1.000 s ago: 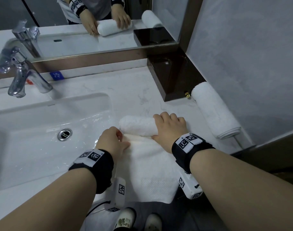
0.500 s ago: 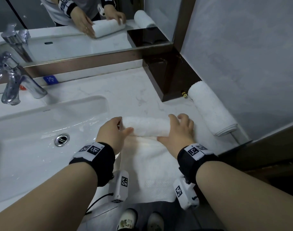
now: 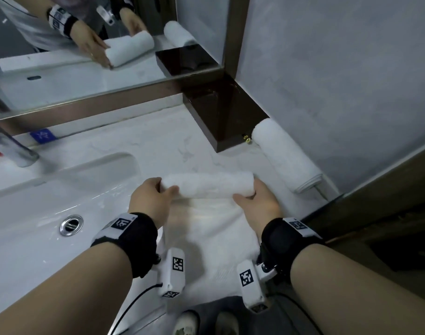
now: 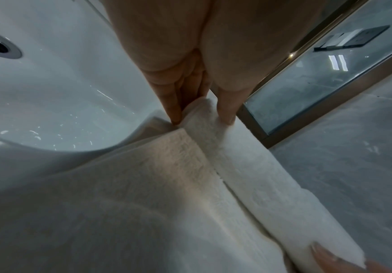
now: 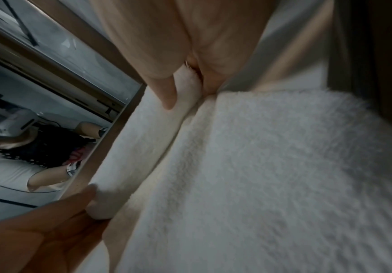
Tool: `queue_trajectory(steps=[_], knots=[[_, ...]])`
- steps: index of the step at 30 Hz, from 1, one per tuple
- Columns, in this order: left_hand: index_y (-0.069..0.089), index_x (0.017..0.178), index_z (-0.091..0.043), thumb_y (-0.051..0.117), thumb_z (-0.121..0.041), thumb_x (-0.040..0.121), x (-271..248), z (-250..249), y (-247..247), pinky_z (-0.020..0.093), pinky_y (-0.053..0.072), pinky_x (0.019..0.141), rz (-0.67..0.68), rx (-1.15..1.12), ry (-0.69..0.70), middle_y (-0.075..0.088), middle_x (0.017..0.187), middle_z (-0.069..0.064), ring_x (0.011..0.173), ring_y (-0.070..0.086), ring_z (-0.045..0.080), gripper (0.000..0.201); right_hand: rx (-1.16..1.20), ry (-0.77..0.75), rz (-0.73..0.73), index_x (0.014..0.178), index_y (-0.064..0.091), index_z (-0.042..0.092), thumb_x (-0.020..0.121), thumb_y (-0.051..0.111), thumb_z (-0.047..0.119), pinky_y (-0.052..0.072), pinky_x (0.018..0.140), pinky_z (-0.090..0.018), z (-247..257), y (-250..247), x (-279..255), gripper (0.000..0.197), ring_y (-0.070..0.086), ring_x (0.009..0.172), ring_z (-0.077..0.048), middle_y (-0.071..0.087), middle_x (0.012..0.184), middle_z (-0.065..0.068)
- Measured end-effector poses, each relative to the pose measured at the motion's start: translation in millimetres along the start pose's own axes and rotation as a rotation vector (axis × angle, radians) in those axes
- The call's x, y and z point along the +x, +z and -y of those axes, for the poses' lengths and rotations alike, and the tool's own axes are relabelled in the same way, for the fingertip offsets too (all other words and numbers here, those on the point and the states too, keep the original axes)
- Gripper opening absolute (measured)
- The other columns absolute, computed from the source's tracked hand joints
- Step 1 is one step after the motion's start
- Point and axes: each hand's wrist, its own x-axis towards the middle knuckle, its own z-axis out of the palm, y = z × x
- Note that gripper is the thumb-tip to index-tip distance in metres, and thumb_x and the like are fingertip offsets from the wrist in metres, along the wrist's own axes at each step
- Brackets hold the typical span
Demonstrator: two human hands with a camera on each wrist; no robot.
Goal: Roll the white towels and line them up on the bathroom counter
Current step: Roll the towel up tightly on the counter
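Towel point(image 3: 206, 187), half-rolled w/ its flat part spread toward the worktop point(image 3: 134, 146) front edge just right of the sink point(image 3: 49, 189), is gripped at both roll ends, left hand point(image 3: 149, 199) & right hand point(image 3: 259, 204) curled round it (a finished rolled towel point(image 3: 285, 154) lies nearby at the wall).

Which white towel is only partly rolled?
The towel between both hands, beside the sink; its flat tail still lies unrolled. The towel by the wall is fully rolled.
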Motion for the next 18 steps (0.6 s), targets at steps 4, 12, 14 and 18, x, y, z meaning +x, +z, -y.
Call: queue_trajectory(steps=[4, 12, 14, 18], knots=[[0.059, 0.082, -0.002, 0.067, -0.033, 0.084, 2, 0, 3, 0.042, 0.046, 0.068, 0.023, -0.024, 0.016, 0.065, 0.079, 0.017, 0.073, 0.059, 0.032, 0.032, -0.026, 0.005, -0.008, 0.12, 0.056, 0.032, 0.086, 0.068, 0.023, 0.045, 0.069, -0.016, 3, -1, 1, 0.037, 0.06, 0.08, 0.004, 0.065, 0.087, 0.016], [0.062, 0.089, -0.007, 0.056, -0.03, 0.091, 6, 3, 1, 0.044, 0.05, 0.078, 0.08, 0.078, 0.081, 0.068, 0.083, 0.009, 0.081, 0.061, 0.027, 0.024, -0.111, -0.009, 0.034, 0.117, 0.056, 0.027, 0.089, 0.065, 0.027, 0.048, 0.081, -0.026, 11, -7, 2, 0.03, 0.063, 0.09, -0.008, 0.067, 0.094, 0.013], [0.061, 0.089, -0.007, 0.055, -0.029, 0.091, 7, 3, 0, 0.044, 0.05, 0.078, 0.091, 0.097, 0.1, 0.068, 0.084, 0.009, 0.082, 0.061, 0.028, 0.023, -0.125, 0.0, 0.042, 0.116, 0.057, 0.027, 0.088, 0.065, 0.028, 0.049, 0.083, -0.028, 12, -8, 2, 0.029, 0.063, 0.09, -0.01, 0.067, 0.095, 0.012], [0.064, 0.095, -0.01, 0.058, -0.027, 0.088, 9, 8, -4, 0.048, 0.052, 0.083, 0.138, 0.041, 0.098, 0.07, 0.089, 0.009, 0.087, 0.064, 0.028, 0.02, -0.094, 0.021, 0.055, 0.115, 0.059, 0.025, 0.087, 0.067, 0.026, 0.051, 0.088, -0.032, 15, -9, 4, 0.029, 0.064, 0.095, -0.013, 0.068, 0.099, 0.009]])
